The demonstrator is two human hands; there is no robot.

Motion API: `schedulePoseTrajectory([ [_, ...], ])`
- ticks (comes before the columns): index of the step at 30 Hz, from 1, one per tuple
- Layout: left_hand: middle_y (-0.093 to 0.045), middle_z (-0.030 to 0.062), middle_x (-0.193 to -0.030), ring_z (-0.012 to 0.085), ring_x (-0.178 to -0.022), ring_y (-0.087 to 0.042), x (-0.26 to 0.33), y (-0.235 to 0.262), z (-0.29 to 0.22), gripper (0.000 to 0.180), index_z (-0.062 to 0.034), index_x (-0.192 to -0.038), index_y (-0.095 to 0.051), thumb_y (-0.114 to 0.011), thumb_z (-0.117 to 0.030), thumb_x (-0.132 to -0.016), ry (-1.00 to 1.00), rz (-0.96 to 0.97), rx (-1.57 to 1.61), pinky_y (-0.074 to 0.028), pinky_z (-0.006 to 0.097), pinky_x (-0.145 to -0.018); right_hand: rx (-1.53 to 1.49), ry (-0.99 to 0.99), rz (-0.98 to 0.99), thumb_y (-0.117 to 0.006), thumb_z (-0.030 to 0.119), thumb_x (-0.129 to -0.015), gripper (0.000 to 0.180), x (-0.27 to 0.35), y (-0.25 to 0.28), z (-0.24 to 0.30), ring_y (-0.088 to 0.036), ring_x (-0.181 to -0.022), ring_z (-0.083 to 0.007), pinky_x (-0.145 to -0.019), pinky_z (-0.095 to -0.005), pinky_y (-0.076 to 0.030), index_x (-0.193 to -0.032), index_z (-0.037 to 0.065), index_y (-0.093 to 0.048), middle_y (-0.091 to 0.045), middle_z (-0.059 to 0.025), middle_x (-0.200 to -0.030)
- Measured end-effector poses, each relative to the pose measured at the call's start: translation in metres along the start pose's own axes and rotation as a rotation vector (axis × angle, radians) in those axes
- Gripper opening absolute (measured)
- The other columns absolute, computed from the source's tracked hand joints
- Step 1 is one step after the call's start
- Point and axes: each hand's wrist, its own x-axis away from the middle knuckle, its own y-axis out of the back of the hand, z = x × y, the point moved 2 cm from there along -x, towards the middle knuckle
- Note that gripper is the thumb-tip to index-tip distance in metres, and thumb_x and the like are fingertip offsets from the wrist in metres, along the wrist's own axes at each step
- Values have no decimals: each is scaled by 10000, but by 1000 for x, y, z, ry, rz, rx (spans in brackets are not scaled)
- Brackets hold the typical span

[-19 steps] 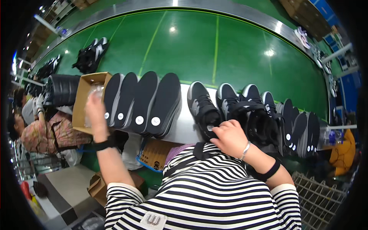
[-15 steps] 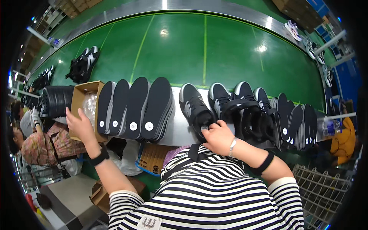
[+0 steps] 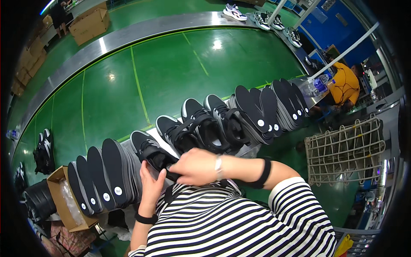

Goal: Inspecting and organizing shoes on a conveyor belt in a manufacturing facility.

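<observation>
The black shoe w/ a shiny grey toe (image 3: 145, 143) sits right at my hands, heel toward me. My R hand (image 3: 197, 167) has its fingertips at the shoe's open top; my L hand (image 3: 152, 184) is up by the heel, thumb & finger a bit apart. Can't tell if either one is clamped on it. Half a sec ago, L was way over by the box; now it's next to R. Three more black & grey shoes (image 3: 199, 122) stand to the right. Piles of flat black insoles (image 3: 114, 171) are on the left. Past them, the brown cardboard box (image 3: 87, 224) has clear, crinkly plastic (image 3: 69, 201) in it.
</observation>
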Motion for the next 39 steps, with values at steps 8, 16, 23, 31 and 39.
schedulePoseTrajectory([
  [8,-367,242,-1228,406,-1142,-325,-31,-10,-7,534,21,-1163,-401,-558,-22,-654,-286,-107,-230,-248,431,-967,72,-1027,-961,-513,237,-773,244,145,71,-171,-575,-834,-327,-737,-381,-456,-881,35,-596,-595,-193,-864],
  [16,-530,165,-986,347,-954,-481,-58,34,-17,376,1,-984,-519,-496,86,-618,-334,-69,-256,-383,378,-833,495,-1182,-492,-663,439,-625,507,171,20,-205,-518,-947,-249,-770,-412,-399,-990,111,-536,-586,-85,-929],
  [23,-547,165,-933,350,-916,-506,-62,50,-25,323,11,-940,-541,-496,84,-628,-313,-87,-290,-400,366,-799,463,-1177,-513,-607,443,-653,414,155,25,-184,-539,-896,-268,-719,-421,-403,-873,93,-578,-605,-99,-866],
  [31,-573,110,-911,307,-866,-523,-34,61,-66,198,-32,-869,-571,-510,11,-687,-474,-239,-475,-424,373,-760,472,-1479,-644,-569,467,-721,474,200,36,-215,-565,-858,-363,-710,-452,-458,-914,38,-515,-591,-181,-898],
  [39,-429,208,-1155,340,-1088,-398,-43,-37,-92,742,-11,-1230,-322,-713,-222,-635,-443,-39,-178,-348,367,-900,365,-1585,-646,-622,461,-685,535,213,33,-225,-563,-902,-333,-736,-430,-449,-983,47,-462,-584,-175,-941],
])
